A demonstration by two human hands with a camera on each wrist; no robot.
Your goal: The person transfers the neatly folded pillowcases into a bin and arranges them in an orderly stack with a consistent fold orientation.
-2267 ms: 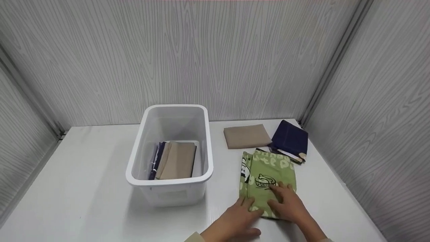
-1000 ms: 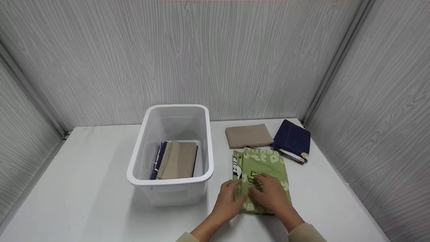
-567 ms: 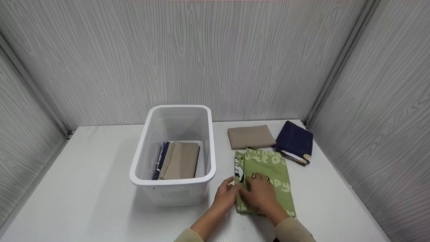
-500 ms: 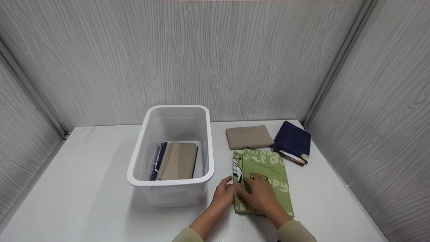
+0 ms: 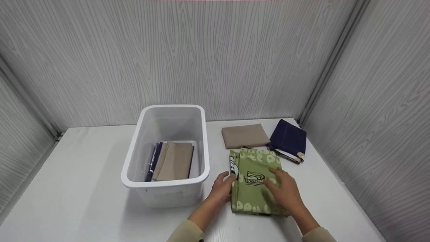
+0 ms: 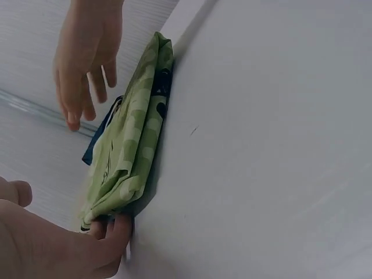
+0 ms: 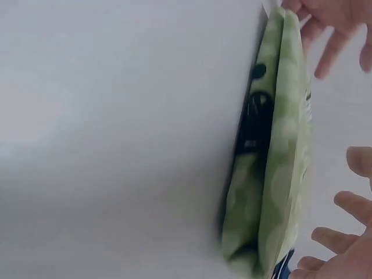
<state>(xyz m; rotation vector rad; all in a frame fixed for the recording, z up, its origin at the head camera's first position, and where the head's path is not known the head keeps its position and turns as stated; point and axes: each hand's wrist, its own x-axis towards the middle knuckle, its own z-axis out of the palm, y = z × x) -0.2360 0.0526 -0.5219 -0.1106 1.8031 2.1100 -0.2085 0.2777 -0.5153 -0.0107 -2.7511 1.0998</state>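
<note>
A folded green cloth with pale lettering and a black bowl drawing lies on the white table. My left hand is at its left edge. In the left wrist view, the fingers of that hand reach under the cloth's edge, while its thumb stands apart from the fabric. Over the cloth's right half hovers my right hand, fingers spread and holding nothing. Seen from the right wrist, the cloth shows its thick layered side, with the right hand beside it.
Left of the cloth stands a white plastic bin, with folded tan cloth and navy cloth inside. Behind the green cloth lie another folded tan cloth and a navy one. Grey wood-grain panels enclose the table.
My right hand has lifted off the cloth's middle and shifted right, uncovering the bowl drawing. The left hand has stayed by the left edge. Earlier, both hands pressed on the cloth.
</note>
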